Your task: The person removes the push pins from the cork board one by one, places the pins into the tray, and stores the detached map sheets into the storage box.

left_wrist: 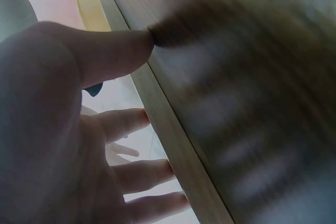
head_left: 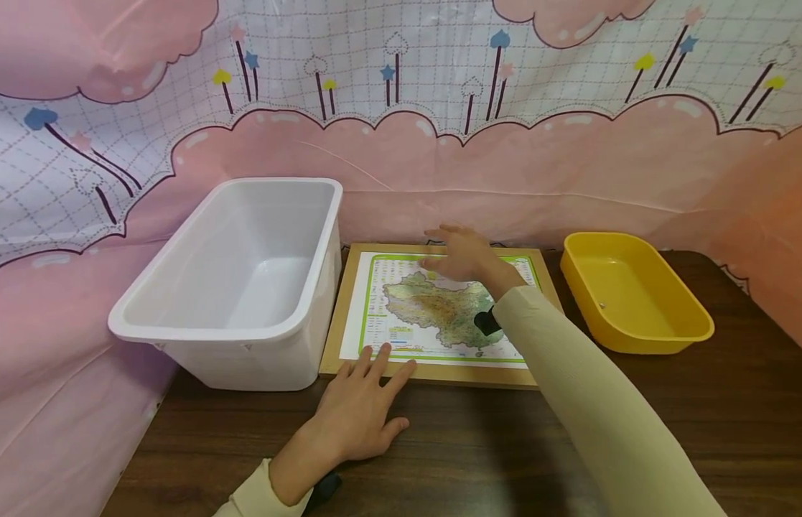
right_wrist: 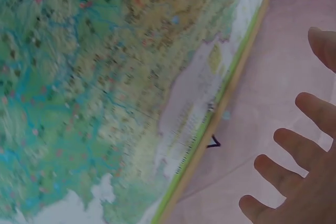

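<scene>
A framed map (head_left: 433, 309) with a green border lies on the table, its light wooden frame (head_left: 439, 373) facing me. My left hand (head_left: 357, 416) is at the near left of it, fingers spread and fingertips at the frame's front edge. In the left wrist view, the thumb (left_wrist: 118, 51) stretches over the dark tabletop side of that edge. Over the far part of the map reaches my right hand (head_left: 464, 255), fingers extended and holding nothing. The right wrist view has its spread fingers (right_wrist: 281, 177) beside the map's far edge.
A deep white tub (head_left: 265, 366) stands directly left of the frame. To the right sits a shallow yellow tray (head_left: 640, 345). Behind everything hangs a pink patterned cloth (head_left: 536, 172), close to the frame's far edge. The tabletop (head_left: 439, 459) is dark wood.
</scene>
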`<state>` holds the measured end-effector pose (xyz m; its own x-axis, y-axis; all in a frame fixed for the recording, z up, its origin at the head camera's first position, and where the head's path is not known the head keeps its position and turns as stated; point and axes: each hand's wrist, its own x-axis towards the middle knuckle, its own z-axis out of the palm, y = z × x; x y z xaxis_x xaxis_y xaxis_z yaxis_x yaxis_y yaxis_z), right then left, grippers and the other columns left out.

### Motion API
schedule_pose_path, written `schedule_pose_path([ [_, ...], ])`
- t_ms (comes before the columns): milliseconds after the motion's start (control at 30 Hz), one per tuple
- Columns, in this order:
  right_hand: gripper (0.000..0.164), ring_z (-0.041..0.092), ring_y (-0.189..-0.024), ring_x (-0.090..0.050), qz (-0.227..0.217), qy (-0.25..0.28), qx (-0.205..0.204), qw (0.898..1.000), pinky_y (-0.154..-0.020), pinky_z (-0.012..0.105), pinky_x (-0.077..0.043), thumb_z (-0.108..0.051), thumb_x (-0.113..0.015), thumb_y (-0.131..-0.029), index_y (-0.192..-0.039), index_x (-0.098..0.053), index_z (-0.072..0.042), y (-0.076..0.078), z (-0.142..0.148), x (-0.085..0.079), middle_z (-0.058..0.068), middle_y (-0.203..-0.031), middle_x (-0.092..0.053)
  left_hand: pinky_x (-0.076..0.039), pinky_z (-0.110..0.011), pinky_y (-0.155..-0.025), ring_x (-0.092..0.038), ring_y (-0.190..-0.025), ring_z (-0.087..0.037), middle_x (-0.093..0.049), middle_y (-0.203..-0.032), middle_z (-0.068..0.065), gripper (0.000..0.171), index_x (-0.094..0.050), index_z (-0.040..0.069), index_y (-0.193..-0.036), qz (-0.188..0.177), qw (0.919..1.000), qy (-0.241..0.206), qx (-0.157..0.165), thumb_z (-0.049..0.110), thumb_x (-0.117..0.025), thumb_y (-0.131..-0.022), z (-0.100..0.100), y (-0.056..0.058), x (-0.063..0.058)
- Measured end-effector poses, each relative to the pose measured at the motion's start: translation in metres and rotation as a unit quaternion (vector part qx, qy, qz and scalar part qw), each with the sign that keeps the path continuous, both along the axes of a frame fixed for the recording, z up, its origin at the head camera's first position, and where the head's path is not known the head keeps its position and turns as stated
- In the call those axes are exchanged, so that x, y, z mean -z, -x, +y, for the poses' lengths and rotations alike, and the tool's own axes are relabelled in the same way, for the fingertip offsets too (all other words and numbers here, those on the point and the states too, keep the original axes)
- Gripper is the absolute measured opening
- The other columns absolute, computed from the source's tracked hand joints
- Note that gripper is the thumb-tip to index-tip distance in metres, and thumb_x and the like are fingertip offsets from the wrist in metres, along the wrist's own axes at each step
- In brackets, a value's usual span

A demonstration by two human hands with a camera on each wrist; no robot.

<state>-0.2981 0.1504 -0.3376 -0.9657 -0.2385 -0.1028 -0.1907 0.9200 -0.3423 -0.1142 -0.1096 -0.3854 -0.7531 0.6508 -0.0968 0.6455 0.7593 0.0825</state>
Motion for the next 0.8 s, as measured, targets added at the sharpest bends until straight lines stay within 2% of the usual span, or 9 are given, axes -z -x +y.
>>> schedule_pose_path([
  [100,0.081,0.045,-0.163,-0.023,-0.016,0.000,-0.014,1.000,-0.127,0.067,-0.026,-0.056,-0.061,-0.103,-0.169,-0.033,-0.018,0.001,-0.001,0.008,0.018,-0.176,-0.025,-0.042,-0.060,-0.120,-0.039,-0.156,-0.046,-0.034,-0.172,-0.021,0.078,-0.034,0.030,-0.167,0.000,1.0000,-0.001,-0.001,0.057,-0.065,-0.101,-0.001,0.000,0.000],
  [233,0.078,0.046,-0.162,-0.024,-0.044,0.008,-0.020,0.999,-0.127,0.067,-0.026,-0.050,-0.061,-0.105,-0.169,-0.031,-0.016,0.001,0.000,0.017,0.018,-0.175,-0.029,-0.041,-0.060,-0.120,-0.038,-0.156,-0.046,-0.033,-0.172,-0.021,0.078,-0.033,0.030,-0.168,-0.003,1.0000,0.000,-0.002,0.058,-0.064,-0.101,-0.001,0.000,-0.001],
  [367,0.076,0.044,-0.158,-0.034,-0.057,0.006,-0.013,0.998,-0.125,0.064,-0.033,-0.048,-0.062,-0.105,-0.168,-0.033,-0.017,0.000,-0.001,0.024,0.016,-0.173,-0.035,-0.041,-0.060,-0.120,-0.038,-0.156,-0.046,-0.033,-0.172,-0.021,0.078,-0.033,0.030,-0.168,-0.003,1.0000,0.003,-0.003,0.058,-0.064,-0.101,-0.001,0.000,-0.001],
  [500,0.074,0.043,-0.159,-0.034,-0.063,0.004,-0.006,0.998,-0.125,0.062,-0.035,-0.044,-0.063,-0.106,-0.167,-0.035,-0.015,0.000,-0.001,0.033,0.016,-0.172,-0.037,-0.042,-0.060,-0.120,-0.038,-0.156,-0.046,-0.033,-0.172,-0.021,0.078,-0.034,0.030,-0.168,-0.001,1.0000,0.006,-0.004,0.058,-0.064,-0.101,-0.001,-0.001,0.000],
  [800,0.068,0.046,-0.161,-0.026,-0.056,-0.030,-0.003,0.998,-0.127,0.061,-0.032,-0.043,-0.060,-0.107,-0.163,-0.042,-0.010,-0.002,-0.001,0.043,0.019,-0.175,-0.026,-0.041,-0.059,-0.120,-0.038,-0.156,-0.046,-0.034,-0.172,-0.021,0.078,-0.034,0.030,-0.168,0.002,1.0000,0.005,-0.001,0.059,-0.063,-0.101,-0.001,0.000,0.001],
])
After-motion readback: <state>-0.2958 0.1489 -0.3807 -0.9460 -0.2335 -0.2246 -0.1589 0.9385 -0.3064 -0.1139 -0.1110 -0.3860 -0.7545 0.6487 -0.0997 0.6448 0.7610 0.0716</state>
